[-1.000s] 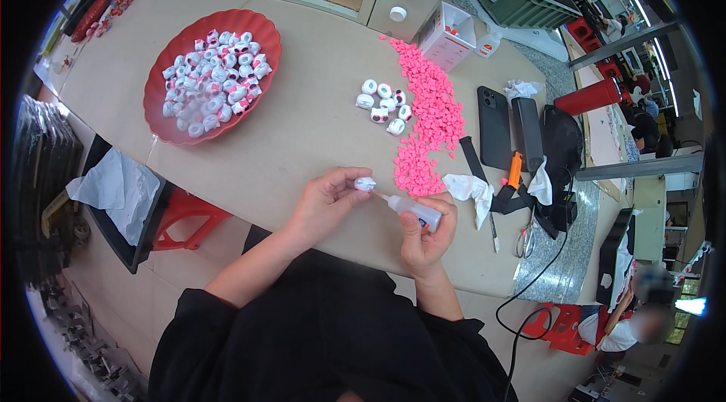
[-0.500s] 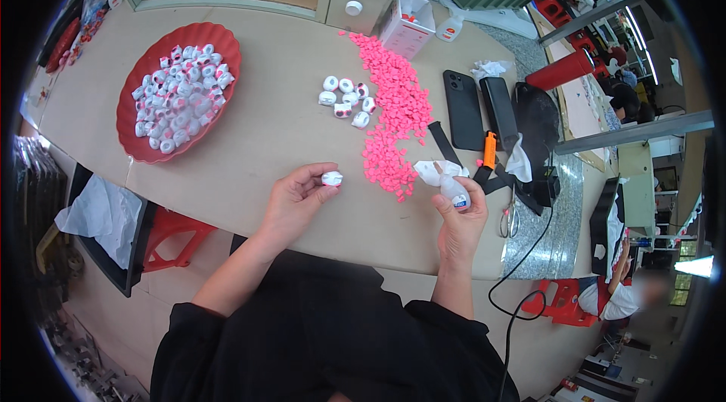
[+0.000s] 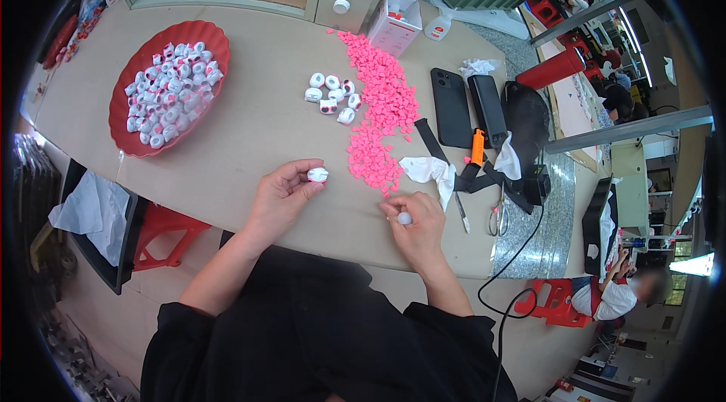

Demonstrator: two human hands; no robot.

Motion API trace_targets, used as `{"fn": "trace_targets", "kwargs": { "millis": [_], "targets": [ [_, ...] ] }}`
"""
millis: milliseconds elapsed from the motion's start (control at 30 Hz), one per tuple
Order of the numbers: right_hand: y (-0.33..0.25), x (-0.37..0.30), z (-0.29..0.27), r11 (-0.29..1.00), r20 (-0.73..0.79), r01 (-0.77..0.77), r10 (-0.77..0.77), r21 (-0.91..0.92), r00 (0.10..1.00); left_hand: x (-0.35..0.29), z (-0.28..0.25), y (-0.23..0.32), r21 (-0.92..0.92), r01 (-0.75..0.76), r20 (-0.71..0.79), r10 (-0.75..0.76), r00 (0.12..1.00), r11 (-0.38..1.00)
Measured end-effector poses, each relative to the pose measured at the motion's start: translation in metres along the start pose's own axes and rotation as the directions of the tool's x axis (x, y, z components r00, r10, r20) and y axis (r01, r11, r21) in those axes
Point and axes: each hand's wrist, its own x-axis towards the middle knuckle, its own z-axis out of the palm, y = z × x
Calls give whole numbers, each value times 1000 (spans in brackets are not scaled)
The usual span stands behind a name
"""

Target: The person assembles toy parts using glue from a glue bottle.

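Note:
My left hand (image 3: pixel 281 194) is closed, pinching a small white piece (image 3: pixel 318 174) with pink at its lower edge between thumb and fingertips. Close by on its right, my right hand (image 3: pixel 417 226) is curled round a small squeeze bottle (image 3: pixel 404 218), of which only a whitish end shows. The fingertips of that hand are at the near end of a spread of small pink pieces (image 3: pixel 376 167); whether they touch one is too small to tell. Farther back lies a group of several white pieces (image 3: pixel 328 106) with dark and pink marks.
A red scalloped dish (image 3: pixel 219 41) at the left holds many white pieces. To the right lie a white tissue (image 3: pixel 432 172), a black phone (image 3: pixel 451 108), an orange tool (image 3: pixel 477 149), scissors (image 3: pixel 498 219) and a red flask (image 3: pixel 552 69). A cabinet (image 3: pixel 227 9) stands at the back.
My right hand has moved left and turned over with the bottle, from beside the tissue to the pink pieces' near end. My left hand still pinches the white piece. The whole view has shifted slightly.

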Motion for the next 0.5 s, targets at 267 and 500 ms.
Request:
{"fn": "trace_targets", "kwargs": {
  "millis": [267,500],
  "targets": [
    [-1,13,4,998,55,-39,42,-57,998,0,-1,0,-9,9,8,-9,1000,1000],
    [-4,12,2,993,42,90,-87,-75,995,-1,-1,2,-37,28,12,-27,1000,999]
  ]
}}
